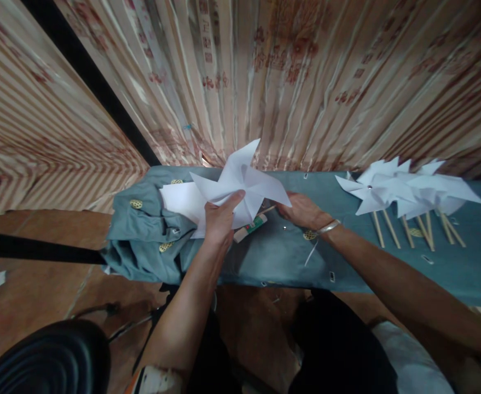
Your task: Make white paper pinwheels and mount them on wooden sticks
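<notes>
A white paper pinwheel [250, 180] is in my left hand [220, 216], which is closed on it with the thumb pressed near its centre. My right hand [300, 210] is at the pinwheel's right blade, which partly hides its fingers. They look closed around a thin wooden stick [268, 210], of which only a short end shows. Below the pinwheel a glue stick [250, 227] with a green label lies on the blue-grey cloth. White paper sheets [178, 202] lie to the left, partly under the pinwheel.
Several finished pinwheels on wooden sticks [408, 186] lie overlapping at the right of the cloth-covered table [359, 268]. A thin white strip [312, 254] rests near my right wrist. Patterned curtains [232, 82] hang behind. A black round stool [47, 361] stands at lower left.
</notes>
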Action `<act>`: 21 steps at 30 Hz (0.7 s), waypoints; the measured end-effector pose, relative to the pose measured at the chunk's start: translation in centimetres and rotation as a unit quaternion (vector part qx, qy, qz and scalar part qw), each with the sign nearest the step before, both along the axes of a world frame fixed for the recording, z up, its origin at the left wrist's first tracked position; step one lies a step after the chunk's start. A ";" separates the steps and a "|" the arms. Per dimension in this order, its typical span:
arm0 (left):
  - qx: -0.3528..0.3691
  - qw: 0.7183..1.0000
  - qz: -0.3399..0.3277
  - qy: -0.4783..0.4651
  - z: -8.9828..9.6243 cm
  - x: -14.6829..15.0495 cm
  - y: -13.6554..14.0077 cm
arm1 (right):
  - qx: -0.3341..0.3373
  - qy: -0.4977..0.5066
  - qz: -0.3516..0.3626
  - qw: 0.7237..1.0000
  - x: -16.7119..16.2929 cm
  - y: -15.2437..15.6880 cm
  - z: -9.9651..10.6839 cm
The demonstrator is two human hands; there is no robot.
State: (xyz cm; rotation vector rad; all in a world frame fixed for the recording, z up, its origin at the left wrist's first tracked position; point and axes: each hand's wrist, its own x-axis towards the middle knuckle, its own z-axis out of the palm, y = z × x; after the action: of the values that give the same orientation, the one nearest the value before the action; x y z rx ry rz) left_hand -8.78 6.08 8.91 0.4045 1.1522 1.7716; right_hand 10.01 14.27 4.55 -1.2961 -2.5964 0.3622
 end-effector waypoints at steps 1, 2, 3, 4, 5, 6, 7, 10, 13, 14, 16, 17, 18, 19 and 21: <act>0.003 1.000 -0.001 0.000 -0.1 0.0 0.0 | -0.003 -0.025 0.012 1.000 1.2 -0.6 0.5; 0.008 1.000 -0.002 0.001 -0.1 0.0 0.1 | -0.003 -0.035 0.010 0.999 2.6 -1.2 0.8; 0.011 1.000 -0.002 0.003 -0.2 0.0 0.1 | -0.004 -0.042 0.006 0.999 4.0 -2.0 1.0; 0.014 1.000 -0.003 0.005 -0.2 -0.1 0.1 | -0.005 -0.037 -0.008 0.999 5.5 -2.9 1.0; 0.015 1.000 -0.004 0.006 -0.2 -0.1 0.0 | -0.009 -0.012 -0.034 0.999 6.9 -3.8 0.8; 0.016 1.000 -0.006 0.009 -0.3 -0.1 0.0 | -0.019 0.026 -0.068 0.997 8.3 -4.7 0.6; 0.017 1.000 -0.007 0.011 -0.3 -0.1 -0.1 | -0.032 0.070 -0.106 0.991 9.6 -5.6 0.3; 0.021 1.000 -0.009 0.021 -0.3 0.0 -0.2 | -0.059 0.231 -0.198 0.951 12.5 -8.3 0.1; 0.023 0.999 -0.007 0.029 -0.5 0.4 -0.2 | -0.034 0.311 -0.242 0.918 13.6 -10.6 2.3; 0.022 0.999 -0.008 0.033 -0.5 0.6 -0.2 | -0.013 0.304 -0.244 0.921 13.6 -11.1 3.5; 0.018 0.999 -0.016 0.039 -0.7 1.1 -0.2 | 0.031 0.249 -0.239 0.938 12.9 -11.9 6.3; 0.017 0.999 -0.022 0.041 -0.8 1.4 -0.2 | 0.050 0.220 -0.227 0.947 12.3 -12.1 7.6; 0.017 0.999 -0.028 0.043 -0.8 1.7 -0.2 | 0.062 0.198 -0.206 0.956 11.6 -12.0 8.8; 0.018 0.998 -0.033 0.043 -0.9 2.0 -0.2 | 0.062 0.177 -0.181 0.965 10.8 -11.9 9.7; 0.018 0.998 -0.042 0.043 -1.0 2.5 -0.2 | 0.041 0.156 -0.144 0.976 9.0 -11.2 10.5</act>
State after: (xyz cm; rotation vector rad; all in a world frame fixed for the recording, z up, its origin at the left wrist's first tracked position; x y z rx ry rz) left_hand -6.27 5.87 7.89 0.5486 1.1476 1.7187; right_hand 19.03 3.06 15.08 -1.4308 -2.1101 0.3678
